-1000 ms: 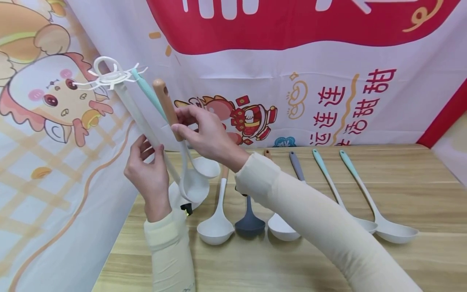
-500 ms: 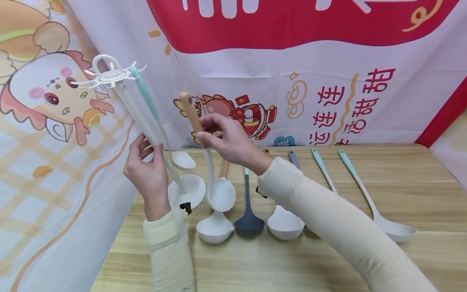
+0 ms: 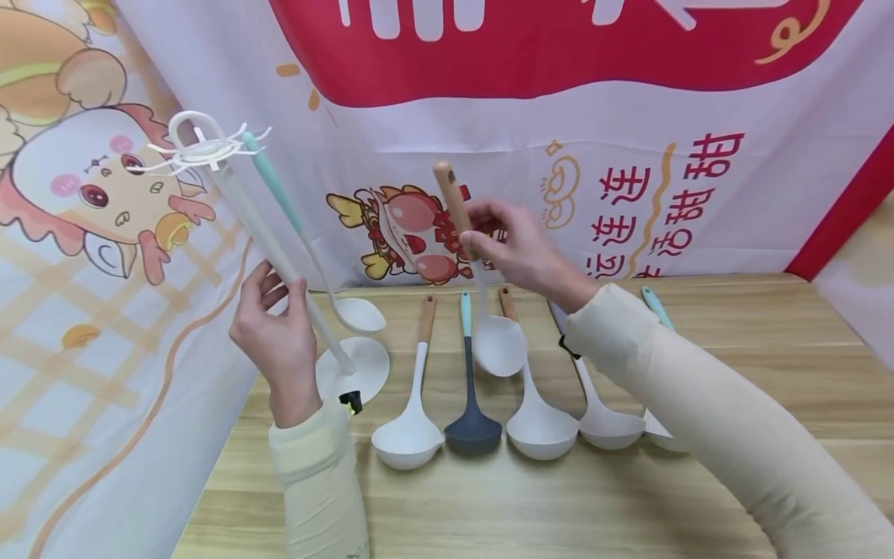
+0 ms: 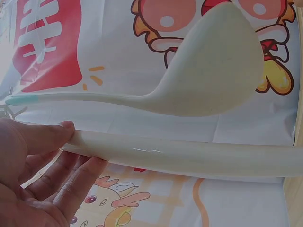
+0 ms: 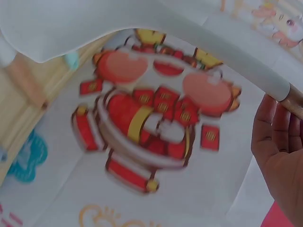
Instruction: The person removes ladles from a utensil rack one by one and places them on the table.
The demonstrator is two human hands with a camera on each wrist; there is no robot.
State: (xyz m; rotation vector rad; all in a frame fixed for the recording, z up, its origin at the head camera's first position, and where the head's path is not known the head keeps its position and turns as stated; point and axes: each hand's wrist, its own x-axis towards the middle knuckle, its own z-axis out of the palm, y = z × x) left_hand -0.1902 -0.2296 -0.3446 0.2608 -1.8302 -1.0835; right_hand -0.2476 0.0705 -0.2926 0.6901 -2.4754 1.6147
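My left hand [image 3: 279, 345] grips the pole [image 4: 189, 153] of a white utensil stand, thumb on one side and fingers on the other. The stand's hooked top [image 3: 206, 151] tilts to the left, and its round base [image 3: 370, 369] is at the table. A white ladle with a teal handle [image 3: 275, 182] hangs from one hook. In front of the banner, my right hand [image 3: 524, 252] pinches the wooden handle [image 3: 454, 202] of another white ladle. Its bowl [image 3: 501, 347] hangs over the lying ladles; in the right wrist view this bowl [image 5: 71, 23] looms close at upper left.
Several ladles lie in a row on the wooden table [image 3: 489, 512]: a white one [image 3: 408, 435] with a wooden handle, a dark grey one [image 3: 473, 431], then more white ones [image 3: 542, 427]. My right sleeve [image 3: 705, 419] covers part of the row. A printed banner [image 3: 489, 155] stands behind.
My right hand has carried the wooden-handled ladle rightward, away from the stand. The left hand keeps its hold on the pole; the teal-handled ladle stays hanging.
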